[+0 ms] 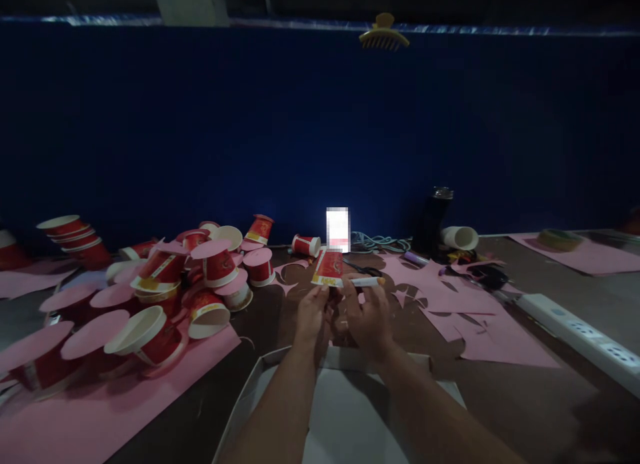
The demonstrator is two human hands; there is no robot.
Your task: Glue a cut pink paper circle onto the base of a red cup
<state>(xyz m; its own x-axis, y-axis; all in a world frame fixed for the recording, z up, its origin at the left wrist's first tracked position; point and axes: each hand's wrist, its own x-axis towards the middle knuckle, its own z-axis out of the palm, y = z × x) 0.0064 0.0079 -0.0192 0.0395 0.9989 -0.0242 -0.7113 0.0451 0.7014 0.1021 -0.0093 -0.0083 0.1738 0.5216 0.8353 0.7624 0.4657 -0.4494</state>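
Observation:
Straight ahead of me, my left hand [313, 314] is closed on the rim of a red and white paper cup [327, 265], which stands bottom up with its yellow printed band low down. My right hand [369, 317] is closed on a slim white tube [364, 282] with an orange end, lying sideways just right of the cup. Its fingertips are close to the cup's rim; whether they touch it I cannot tell. Black-handled scissors [369, 271] lie behind the tube. Beneath my forearms is an open white cardboard box [350, 417].
At left, several red paper cups [214, 264], many topped with pink paper discs, crowd a pink sheet [165, 397]. Cut pink paper [450, 291] lies at right, with a power strip [575, 331] beyond it. A lit screen [339, 227], cable [380, 242] and dark bottle [433, 217] stand behind.

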